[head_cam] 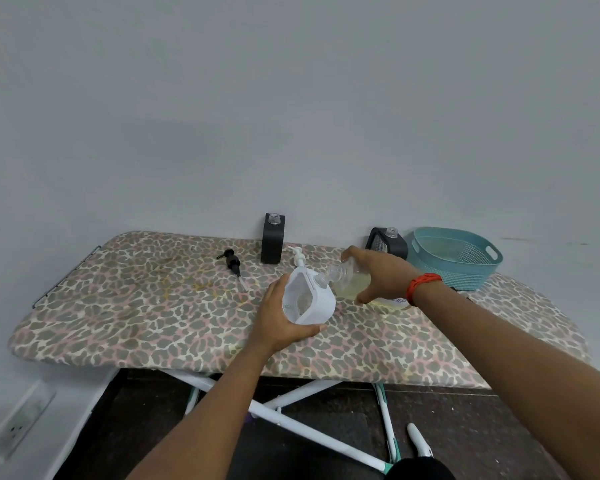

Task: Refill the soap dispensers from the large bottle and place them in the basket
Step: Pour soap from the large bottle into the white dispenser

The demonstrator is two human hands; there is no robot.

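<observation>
Step in hand: refill of the first unit, the white dispenser.

- Left hand wraps the white dispenser's body, fingers curled round it, holding it tilted just above the board, open neck facing right.
- Right hand grips the bottle, tipped over so its mouth meets the white dispenser's neck. Yellowish liquid sits in the bottle's body; I cannot tell if any is flowing.
- White pump lies just behind the white dispenser; black pump lies to its back left.
- Left black dispenser stands behind the white dispenser, right black dispenser to its back right; both uncapped.
- Basket is well to the right of the white dispenser, with no dispenser seen in it.

Judgement: early in the task, with no unit finished.

Next move: raise the bottle's base for a steady pour, keeping the mouths aligned. Then right the bottle, refit the white pump, and carry the unit to the basket.
</observation>
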